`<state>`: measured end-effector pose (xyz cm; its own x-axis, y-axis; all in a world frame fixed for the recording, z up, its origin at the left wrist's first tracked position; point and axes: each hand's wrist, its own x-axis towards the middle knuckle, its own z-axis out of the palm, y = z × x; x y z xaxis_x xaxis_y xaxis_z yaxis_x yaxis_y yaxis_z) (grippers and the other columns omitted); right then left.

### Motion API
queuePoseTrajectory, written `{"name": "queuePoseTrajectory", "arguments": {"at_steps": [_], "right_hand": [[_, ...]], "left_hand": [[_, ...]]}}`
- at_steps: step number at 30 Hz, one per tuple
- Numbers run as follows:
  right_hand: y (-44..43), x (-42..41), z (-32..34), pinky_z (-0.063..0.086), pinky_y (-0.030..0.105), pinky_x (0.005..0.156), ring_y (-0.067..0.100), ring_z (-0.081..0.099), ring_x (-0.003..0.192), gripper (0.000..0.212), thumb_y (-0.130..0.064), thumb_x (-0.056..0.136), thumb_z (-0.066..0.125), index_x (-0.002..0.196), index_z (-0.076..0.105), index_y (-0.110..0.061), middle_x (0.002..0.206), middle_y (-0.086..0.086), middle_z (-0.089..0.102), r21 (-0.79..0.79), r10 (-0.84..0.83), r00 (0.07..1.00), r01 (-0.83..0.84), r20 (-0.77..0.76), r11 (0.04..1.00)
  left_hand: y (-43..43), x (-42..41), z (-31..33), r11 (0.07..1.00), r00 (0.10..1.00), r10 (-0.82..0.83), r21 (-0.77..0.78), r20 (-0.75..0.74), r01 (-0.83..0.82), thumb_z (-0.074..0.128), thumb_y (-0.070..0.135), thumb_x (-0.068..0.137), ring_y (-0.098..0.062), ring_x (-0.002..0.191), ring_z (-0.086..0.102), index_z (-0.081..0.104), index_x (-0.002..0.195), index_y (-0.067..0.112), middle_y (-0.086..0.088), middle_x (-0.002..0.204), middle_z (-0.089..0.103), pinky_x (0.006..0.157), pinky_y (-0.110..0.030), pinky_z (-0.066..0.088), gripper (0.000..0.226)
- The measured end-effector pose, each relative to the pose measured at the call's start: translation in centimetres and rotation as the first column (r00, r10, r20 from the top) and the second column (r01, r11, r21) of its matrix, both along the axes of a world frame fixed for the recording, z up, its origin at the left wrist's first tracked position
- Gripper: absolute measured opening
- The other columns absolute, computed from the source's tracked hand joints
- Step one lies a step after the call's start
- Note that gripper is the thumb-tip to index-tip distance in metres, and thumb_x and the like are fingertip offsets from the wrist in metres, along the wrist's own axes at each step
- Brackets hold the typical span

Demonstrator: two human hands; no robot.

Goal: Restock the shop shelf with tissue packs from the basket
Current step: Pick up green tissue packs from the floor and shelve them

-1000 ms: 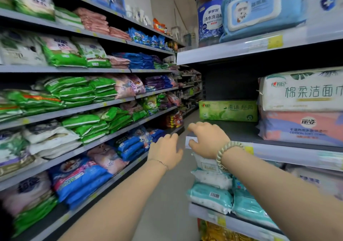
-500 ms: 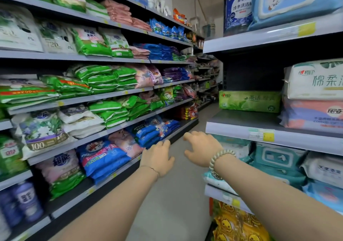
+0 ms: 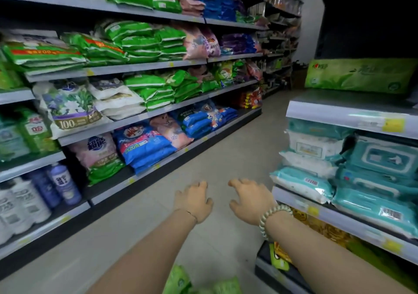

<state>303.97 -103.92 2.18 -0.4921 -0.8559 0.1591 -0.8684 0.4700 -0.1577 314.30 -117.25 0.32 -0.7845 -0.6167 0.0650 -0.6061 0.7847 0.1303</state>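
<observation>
My left hand [image 3: 193,201] and my right hand [image 3: 250,201] hang side by side over the aisle floor, palms down, fingers spread, both empty. A beaded bracelet circles my right wrist. At the bottom edge, below my arms, green tissue packs [image 3: 181,281] show; the basket itself is not visible. To the right stands the shop shelf [image 3: 339,110], with a long green tissue pack [image 3: 359,75] lying on its upper board. Most of that board is bare beside it.
Teal and white wet-wipe packs [image 3: 373,176] fill the right shelf's lower board, yellow packs beneath. The left shelving [image 3: 144,65] holds green, blue and pink bags and bottles [image 3: 61,183]. A grey tiled aisle floor [image 3: 226,149] runs between them.
Both hands have dropped from the right shelf's edge down toward the floor. My view has tilted downward, bringing green packs into sight at the bottom.
</observation>
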Motion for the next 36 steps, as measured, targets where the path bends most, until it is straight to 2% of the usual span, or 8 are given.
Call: {"name": "queuePoseTrajectory", "arguments": {"at_steps": [8, 20, 29, 31, 36], "right_hand": [[-2.6, 0.8, -9.0, 0.040, 0.035, 0.094, 0.026, 0.049, 0.117, 0.046, -0.032, 0.089, 0.047, 0.133, 0.039, -0.019, 0.130, 0.004, 0.048, 0.121, 0.046, 0.992, -0.061, 0.121, 0.991], [-4.8, 2.0, -20.3, 0.040, 0.036, 0.091, 0.024, 0.049, 0.113, 0.045, -0.033, 0.089, 0.047, 0.131, 0.039, -0.019, 0.125, 0.004, 0.049, 0.327, 0.062, 0.972, -0.136, 0.228, 0.935], [-3.5, 1.4, -28.7, 0.043, 0.035, 0.089, 0.026, 0.049, 0.112, 0.045, -0.032, 0.089, 0.048, 0.130, 0.039, -0.015, 0.125, 0.006, 0.048, 0.476, -0.057, 0.936, -0.123, 0.346, 0.871], [-2.9, 1.5, -30.8, 0.041, 0.035, 0.095, 0.026, 0.047, 0.116, 0.047, -0.032, 0.093, 0.045, 0.136, 0.035, -0.015, 0.131, 0.007, 0.045, 0.515, -0.120, 0.913, -0.108, 0.390, 0.851], [-2.0, 2.4, -34.9, 0.033, 0.038, 0.106, 0.027, 0.039, 0.128, 0.057, -0.035, 0.095, 0.044, 0.145, 0.026, -0.015, 0.145, 0.009, 0.035, 0.589, -0.224, 0.836, -0.140, 0.501, 0.796]], "left_hand": [[-1.5, 1.7, -8.8, 0.993, 0.996, 0.021, 0.114, 0.087, -0.031, 0.040, 0.038, 0.095, -0.025, 0.115, 0.052, 0.040, 0.126, 0.019, -0.003, 0.128, 0.051, 0.091, -0.039, 0.041, 0.037], [-2.1, 4.5, -20.6, 0.955, 0.958, 0.054, 0.265, 0.280, -0.132, 0.039, 0.035, 0.095, -0.026, 0.114, 0.051, 0.037, 0.128, 0.018, -0.005, 0.127, 0.051, 0.093, -0.042, 0.040, 0.037], [-2.2, 6.6, -29.1, 0.859, 0.911, 0.162, 0.399, 0.379, -0.319, 0.040, 0.037, 0.096, -0.027, 0.119, 0.051, 0.035, 0.135, 0.018, -0.006, 0.131, 0.050, 0.096, -0.043, 0.041, 0.044], [-1.8, 7.6, -31.4, 0.829, 0.892, 0.180, 0.424, 0.415, -0.365, 0.042, 0.041, 0.095, -0.028, 0.119, 0.052, 0.032, 0.139, 0.020, -0.007, 0.133, 0.051, 0.096, -0.042, 0.044, 0.050], [0.3, 10.9, -36.3, 0.738, 0.839, 0.229, 0.474, 0.494, -0.480, 0.046, 0.054, 0.091, -0.026, 0.115, 0.055, 0.038, 0.132, 0.021, -0.004, 0.130, 0.053, 0.093, -0.040, 0.046, 0.053]]}}
